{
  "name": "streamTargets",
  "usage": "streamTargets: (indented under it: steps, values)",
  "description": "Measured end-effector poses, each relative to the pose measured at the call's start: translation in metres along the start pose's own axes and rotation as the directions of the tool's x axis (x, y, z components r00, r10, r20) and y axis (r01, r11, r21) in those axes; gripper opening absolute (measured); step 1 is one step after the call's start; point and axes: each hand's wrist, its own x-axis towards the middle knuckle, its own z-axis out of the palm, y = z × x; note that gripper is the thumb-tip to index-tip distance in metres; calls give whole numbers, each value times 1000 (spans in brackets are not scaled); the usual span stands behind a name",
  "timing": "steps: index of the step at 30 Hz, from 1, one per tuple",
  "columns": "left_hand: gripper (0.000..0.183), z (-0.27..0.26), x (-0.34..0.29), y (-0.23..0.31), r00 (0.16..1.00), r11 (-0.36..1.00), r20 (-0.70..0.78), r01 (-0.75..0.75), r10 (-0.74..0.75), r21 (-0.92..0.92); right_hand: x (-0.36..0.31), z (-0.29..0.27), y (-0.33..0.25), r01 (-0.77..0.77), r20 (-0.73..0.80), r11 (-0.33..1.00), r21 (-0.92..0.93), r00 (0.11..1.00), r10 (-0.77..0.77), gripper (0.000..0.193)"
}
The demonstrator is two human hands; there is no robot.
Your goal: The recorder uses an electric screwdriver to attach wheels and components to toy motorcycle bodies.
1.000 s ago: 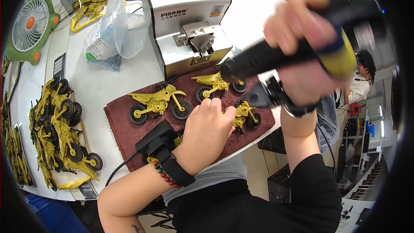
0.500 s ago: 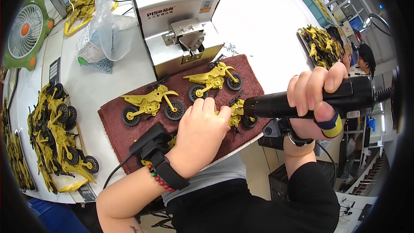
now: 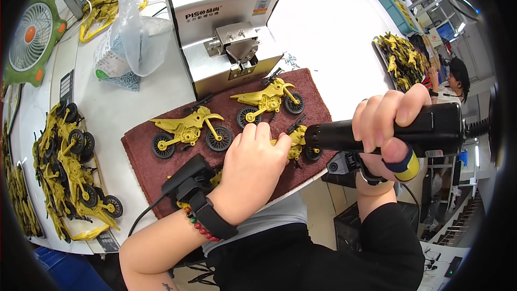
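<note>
My right hand is wrapped round a black electric screwdriver, held nearly level with its tip end pointing left. That tip end meets a yellow toy motorcycle with black wheels; the exact contact is hidden. My left hand holds this toy down on a brown cloth, its fingertips beside the body. Two more yellow toy motorcycles, a left one and a far one, lie on their sides on the cloth. Beneath my left wrist, bits of another yellow toy peek out.
A metal screw-feeder machine stands behind the cloth, loose screws at its right. On the left are a pile of toy motorcycles, a bag of screws and a green fan. A co-worker sits far right near another pile.
My right hand has shifted slightly left, and the rear of the screwdriver has dipped a little. My left hand stays on the same toy motorcycle.
</note>
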Motion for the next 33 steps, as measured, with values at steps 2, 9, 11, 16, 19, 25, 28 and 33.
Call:
streamTargets:
  steps: [2, 9, 11, 16, 19, 25, 28, 33]
  values:
    - [33, 0, 1, 1, 1000, 1000, 2, -2, 2, -5, 0, -2, 0, 1, 22, 1000, -9, 1000, -1, 37]
    - [32, 1, -2, -2, 1000, 1000, -23, -6, 7, 17, 17, 13, 3, -74, 52, 990, -117, 995, 81, 34]
    - [31, 3, -2, -5, 999, 1000, -32, 10, -9, 26, 26, 12, 9, -44, 120, 996, -74, 991, 53, 34]
    - [29, -4, 3, 1, 1000, 1000, -21, -14, 14, -22, 84, 4, -32, 94, 190, 968, 233, 972, -140, 20]
    - [29, -2, 1, -2, 999, 1000, -37, -23, 22, -17, 109, 33, 3, 191, 161, 924, 330, 954, -255, 22]
    - [32, 1, -2, -2, 996, 999, -79, -28, 31, 38, 116, 61, 33, 139, 161, 944, 301, 968, -194, 30]
    - [33, 1, -1, -1, 999, 1000, -36, -9, 10, 25, 108, 35, 33, 136, 338, 980, 147, 924, -179, 23]
    - [31, 2, 0, 2, 996, 1000, -89, -28, 29, 10, 42, 7, -17, 133, 252, 991, 33, 958, -137, 28]
